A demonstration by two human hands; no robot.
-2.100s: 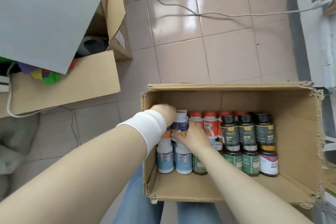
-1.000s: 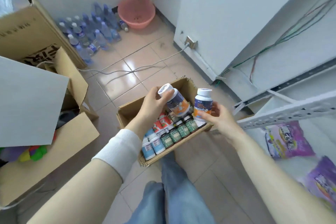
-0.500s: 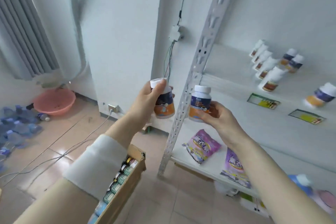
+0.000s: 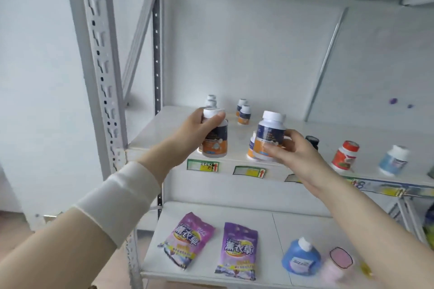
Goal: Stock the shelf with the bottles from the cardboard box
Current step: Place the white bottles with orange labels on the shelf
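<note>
White shelf point(image 4: 237, 139); purple bags point(image 4: 238, 248) read 薰衣草; bottles point(image 4: 270, 138) print unreadable.

the shelf point(image 4: 150, 129) lies bare beside the slotted upright point(image 4: 98, 54) and down a lane between the left row point(image 4: 211, 101) and the middle row point(image 4: 244, 114) of bottles. the left-hand bottle point(image 4: 215, 141) fronts the left row; the right-hand bottle point(image 4: 270, 138) fronts a standing bottle point(image 4: 251, 150). further right a black-capped bottle point(image 4: 312, 142), a red-capped bottle point(image 4: 345, 155) and a pale blue bottle point(image 4: 393, 159) stand apart.
</note>
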